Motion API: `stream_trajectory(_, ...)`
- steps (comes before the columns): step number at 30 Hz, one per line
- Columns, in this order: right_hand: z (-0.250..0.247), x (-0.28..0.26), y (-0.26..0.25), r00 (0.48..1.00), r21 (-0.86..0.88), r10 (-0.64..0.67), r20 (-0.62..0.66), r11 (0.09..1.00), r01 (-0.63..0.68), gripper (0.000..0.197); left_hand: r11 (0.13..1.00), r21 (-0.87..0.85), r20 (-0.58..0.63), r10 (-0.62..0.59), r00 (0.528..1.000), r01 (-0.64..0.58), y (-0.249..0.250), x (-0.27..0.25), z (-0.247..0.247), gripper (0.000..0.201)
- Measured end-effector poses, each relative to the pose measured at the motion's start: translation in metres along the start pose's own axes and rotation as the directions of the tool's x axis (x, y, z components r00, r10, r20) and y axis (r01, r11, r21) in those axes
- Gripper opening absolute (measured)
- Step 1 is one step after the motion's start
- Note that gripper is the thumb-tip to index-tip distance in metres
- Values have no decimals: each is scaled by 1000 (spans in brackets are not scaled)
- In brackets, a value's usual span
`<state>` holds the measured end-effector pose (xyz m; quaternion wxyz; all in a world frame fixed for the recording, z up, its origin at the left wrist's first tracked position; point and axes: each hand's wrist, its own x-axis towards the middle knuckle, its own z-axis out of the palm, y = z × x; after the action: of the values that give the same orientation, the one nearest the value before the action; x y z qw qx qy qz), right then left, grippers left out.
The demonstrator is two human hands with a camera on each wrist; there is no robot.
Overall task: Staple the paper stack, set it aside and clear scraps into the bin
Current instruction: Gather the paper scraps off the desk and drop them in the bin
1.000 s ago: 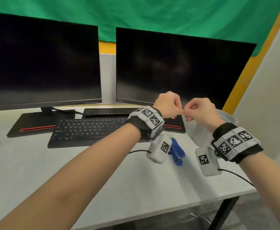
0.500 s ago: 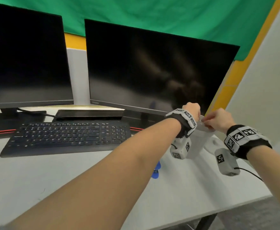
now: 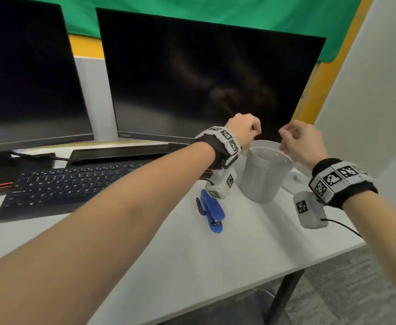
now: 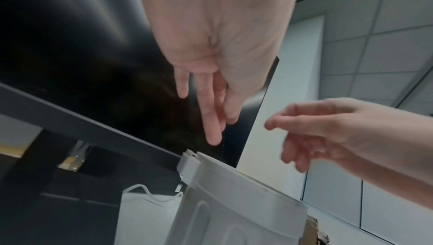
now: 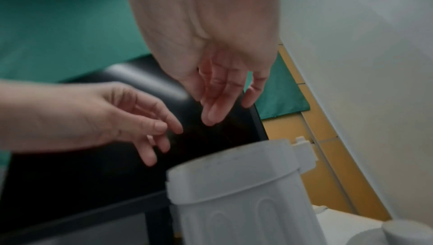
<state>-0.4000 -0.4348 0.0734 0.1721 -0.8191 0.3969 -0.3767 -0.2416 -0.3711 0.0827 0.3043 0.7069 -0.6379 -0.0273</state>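
Both hands hover above the open white bin (image 3: 261, 174), which stands on the bench (image 3: 239, 249) in front of the right monitor (image 3: 206, 85). The left hand (image 3: 242, 130) is over the left part of the rim, the right hand (image 3: 300, 144) over the right part; neither touches the bin. In the wrist views the fingers of both hands hang loose and spread, so each grip is released and holds nothing that can be seen. No scrap is visible between the fingers or in the air, and the inside of the bin shows too little to tell whether scraps lie in it.

The risk from here is probably small. A light scrap can stick to a fingertip or drift past the rim and land on the bench or the floor, because the hands are at the edges of the opening and not over its middle. A hand that goes down carelessly can also knock the light bin over.

The blue stapler (image 3: 209, 213) lies on the bench, near the bin and below the left wrist. The paper stack is not in view.
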Motion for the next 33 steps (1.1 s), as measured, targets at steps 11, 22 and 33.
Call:
stream_trajectory(11,11,-120,65,732,-628,453,510,777,-44,48,997,-61,-57,-58,997,54,-32,-100,-32,30)
stream_trajectory(22,45,-188,-1,711,-703,336,618,640,309,36,958,198,11,-216,976,209,-100,-229,-84,30)
stream_trajectory(33,110,-214,-106,556,-331,-15,831,790,515,35,806,589,525,-319,789,-67,-106,-228,-17,68)
